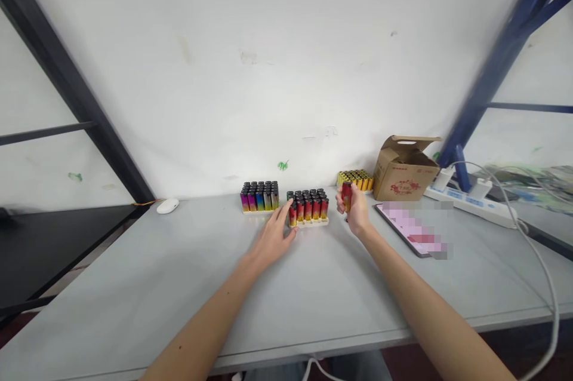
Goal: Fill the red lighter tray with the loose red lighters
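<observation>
In the head view, my right hand [356, 208] is closed around a red and gold lighter [346, 196] with a dark top. It holds the lighter upright, just right of a pale tray [307, 224]. Several red-to-yellow lighters [308, 210] stand in rows in that tray, with more dark tops behind them. My left hand [271, 239] lies at the tray's left end, thumb and fingers apart. Its fingertips are by the leftmost front lighter; whether they press on it I cannot tell.
Left of the middle tray stands another tray of purple, blue and multicoloured lighters [259, 197]. Yellow lighters [356, 180] stand behind my right hand, beside an open cardboard box [400, 181]. A phone [414, 229], a power strip [470, 205] with cables and a white oval object [168, 206] lie on the table.
</observation>
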The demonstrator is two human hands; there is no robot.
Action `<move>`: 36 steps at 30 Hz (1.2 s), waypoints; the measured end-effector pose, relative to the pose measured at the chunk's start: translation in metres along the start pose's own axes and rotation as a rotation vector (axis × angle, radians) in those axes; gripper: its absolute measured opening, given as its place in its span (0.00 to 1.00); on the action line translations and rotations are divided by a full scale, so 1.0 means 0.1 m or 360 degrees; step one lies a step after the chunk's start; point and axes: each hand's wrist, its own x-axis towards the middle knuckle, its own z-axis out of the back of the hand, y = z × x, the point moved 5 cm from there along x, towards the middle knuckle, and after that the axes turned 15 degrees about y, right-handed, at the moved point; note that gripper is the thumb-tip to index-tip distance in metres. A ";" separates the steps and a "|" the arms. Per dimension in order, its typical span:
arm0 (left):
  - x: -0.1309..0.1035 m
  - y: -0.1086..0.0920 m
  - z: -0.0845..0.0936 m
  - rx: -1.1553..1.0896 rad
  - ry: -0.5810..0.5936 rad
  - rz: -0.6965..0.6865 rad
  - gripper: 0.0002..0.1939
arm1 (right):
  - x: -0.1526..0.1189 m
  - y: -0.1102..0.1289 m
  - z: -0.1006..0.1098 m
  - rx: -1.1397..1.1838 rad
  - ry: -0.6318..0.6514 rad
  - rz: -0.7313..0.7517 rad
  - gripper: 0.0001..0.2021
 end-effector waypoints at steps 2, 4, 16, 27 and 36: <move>0.00 0.00 0.00 -0.0008 0.0003 -0.0001 0.35 | -0.06 0.04 -0.19 0.0193 0.0198 -0.0127 0.25; 0.00 -0.01 0.00 -0.0014 -0.0003 -0.0016 0.35 | -0.12 0.03 -0.35 0.0263 0.0341 -0.0232 0.25; 0.00 -0.04 -0.01 -0.0002 -0.0002 -0.0014 0.35 | -0.22 -0.17 -0.57 0.0281 0.0417 -0.0454 0.22; 0.00 -0.01 -0.03 0.0095 -0.0054 -0.0026 0.38 | -0.25 -0.31 -0.58 0.0244 0.0485 -0.0580 0.20; -0.01 -0.10 0.01 0.0275 -0.0188 -0.0134 0.38 | -0.25 -0.32 -0.55 0.0097 0.0413 -0.0545 0.20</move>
